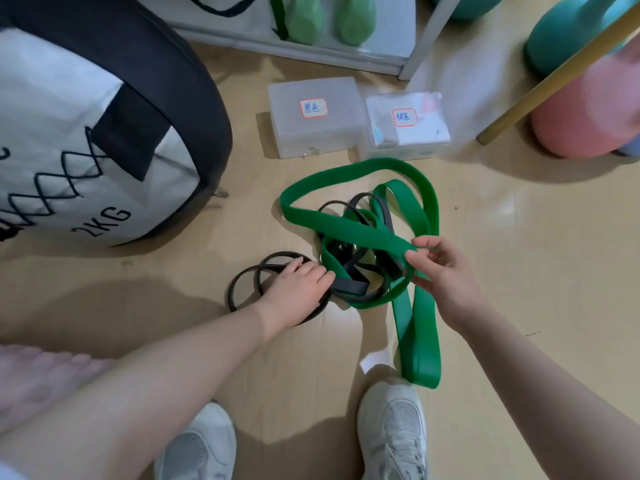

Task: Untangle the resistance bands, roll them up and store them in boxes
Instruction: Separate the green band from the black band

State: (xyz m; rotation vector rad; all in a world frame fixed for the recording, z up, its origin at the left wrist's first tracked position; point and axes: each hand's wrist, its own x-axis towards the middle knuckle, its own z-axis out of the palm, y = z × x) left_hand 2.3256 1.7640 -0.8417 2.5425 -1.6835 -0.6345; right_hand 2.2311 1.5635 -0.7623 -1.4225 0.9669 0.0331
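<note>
I saw the big round white-and-black weighted ball marked "2KG" point(86, 133) filling the far left of the wooden floor point(519, 271). At the far right stood a pink rounded weight point(581, 112) with a teal one point(568, 36) behind it, and a wooden pole point(554, 74) slanted across both.

In the middle of the floor lay the wide green flat rubber resistance band point(360, 233), looped over itself, with one long fold reaching toward my near side beside the right white mesh sneaker point(393, 431). Threaded through its loops was the narrower dark grey rubber resistance band point(353, 287), and its coils spread out to the left of the knot.

Beyond the tangle, side by side, sat two translucent plastic boxes: the left box with a red-framed handwritten label point(317, 116) and the right box with a similar label point(405, 124), both with lids on.

My left hand point(298, 285) lay on the grey coils, fingers fairly straight and pressing down at the edge of the tangle. My right hand point(440, 268) was raised just right of the knot, thumb and fingertips pinching a strand of the green band.
</note>
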